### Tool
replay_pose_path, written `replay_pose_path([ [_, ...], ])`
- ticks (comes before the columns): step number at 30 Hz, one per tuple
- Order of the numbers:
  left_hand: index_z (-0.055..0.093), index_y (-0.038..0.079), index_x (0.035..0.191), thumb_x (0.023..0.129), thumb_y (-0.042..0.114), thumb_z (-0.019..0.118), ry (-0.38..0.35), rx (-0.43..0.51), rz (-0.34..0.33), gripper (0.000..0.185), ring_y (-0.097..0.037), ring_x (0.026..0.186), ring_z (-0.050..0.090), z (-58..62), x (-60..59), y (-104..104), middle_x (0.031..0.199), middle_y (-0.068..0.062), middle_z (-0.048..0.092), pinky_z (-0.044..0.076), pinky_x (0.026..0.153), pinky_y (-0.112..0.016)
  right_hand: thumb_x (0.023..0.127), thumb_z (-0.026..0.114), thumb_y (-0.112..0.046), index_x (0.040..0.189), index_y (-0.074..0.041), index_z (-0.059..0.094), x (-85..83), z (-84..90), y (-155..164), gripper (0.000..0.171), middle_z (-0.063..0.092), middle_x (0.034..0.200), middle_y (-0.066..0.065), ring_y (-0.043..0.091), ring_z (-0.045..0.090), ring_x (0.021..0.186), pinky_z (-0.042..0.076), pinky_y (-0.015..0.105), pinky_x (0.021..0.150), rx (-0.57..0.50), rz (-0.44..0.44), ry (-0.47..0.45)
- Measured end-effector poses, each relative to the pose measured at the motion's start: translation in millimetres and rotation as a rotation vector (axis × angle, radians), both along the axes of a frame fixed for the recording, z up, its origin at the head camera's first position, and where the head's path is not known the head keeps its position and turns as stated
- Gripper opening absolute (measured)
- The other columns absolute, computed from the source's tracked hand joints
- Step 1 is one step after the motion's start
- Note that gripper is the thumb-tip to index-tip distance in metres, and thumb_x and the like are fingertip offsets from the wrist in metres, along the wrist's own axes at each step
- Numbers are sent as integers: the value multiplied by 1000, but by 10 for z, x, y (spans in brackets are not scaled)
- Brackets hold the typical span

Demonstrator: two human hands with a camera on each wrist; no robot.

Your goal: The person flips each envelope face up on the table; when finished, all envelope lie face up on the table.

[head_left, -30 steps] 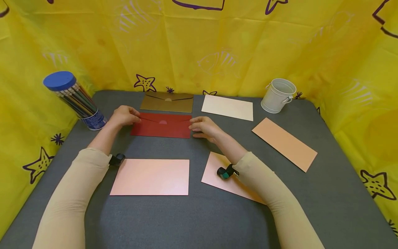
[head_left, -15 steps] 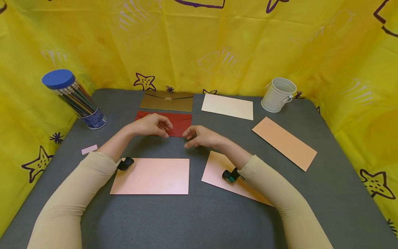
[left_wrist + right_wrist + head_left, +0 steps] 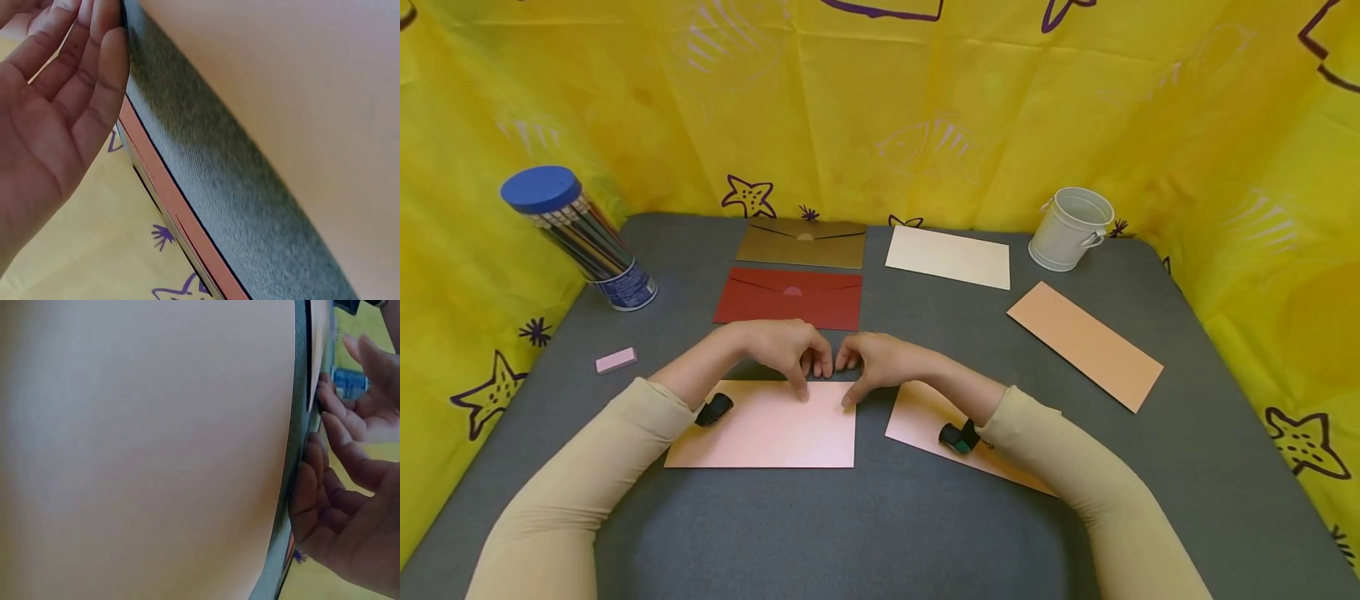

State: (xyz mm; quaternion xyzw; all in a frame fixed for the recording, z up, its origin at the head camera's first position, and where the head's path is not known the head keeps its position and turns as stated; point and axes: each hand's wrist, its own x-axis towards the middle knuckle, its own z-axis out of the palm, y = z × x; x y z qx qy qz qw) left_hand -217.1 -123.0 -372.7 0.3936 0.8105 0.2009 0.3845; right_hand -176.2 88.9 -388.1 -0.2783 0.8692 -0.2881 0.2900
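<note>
Both hands moved off red envelope [image 3: 788, 298], left hand [image 3: 778, 348], right hand [image 3: 880, 360] together touching pink card [image 3: 763, 427]; fingertips hidden

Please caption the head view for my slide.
Both hands' fingers touch the top edge of a pink card on a grey table.

Bare grey surface [image 3: 880, 533] fills the frame's bottom; the clear pencil tub [image 3: 580, 237] blocks upper left, the white bucket [image 3: 1070, 229] upper right.
</note>
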Motion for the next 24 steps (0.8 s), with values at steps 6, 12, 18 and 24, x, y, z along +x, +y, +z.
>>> replay_pose_path([
  [6,64,11,94,69,8,84,47,-14,-43,32,-11,77,52,-60,56,57,84,-2,59,45,71,-23,68,91,-33,110,-7,61,96,-11,-38,58,59,106,7,16,51,96,46,26,84,52,89,123],
  [12,63,12,90,67,5,83,101,-27,-60,31,-11,74,47,-85,83,87,81,-1,54,41,67,-22,68,91,-36,105,-9,60,173,-33,-72,55,56,99,4,15,48,87,41,25,75,136,143,234],
  [18,63,14,86,68,8,84,124,-56,-44,29,-12,74,47,-68,101,98,81,0,52,40,66,-23,70,90,-30,100,-7,61,187,-23,-99,47,58,98,5,15,49,86,42,24,74,151,111,222],
  [24,61,12,83,70,10,85,99,-46,-22,28,-10,72,46,-53,95,75,80,1,52,39,65,-23,74,87,-23,94,-7,64,139,-3,-78,34,61,90,4,13,51,79,42,21,66,108,39,149],
])
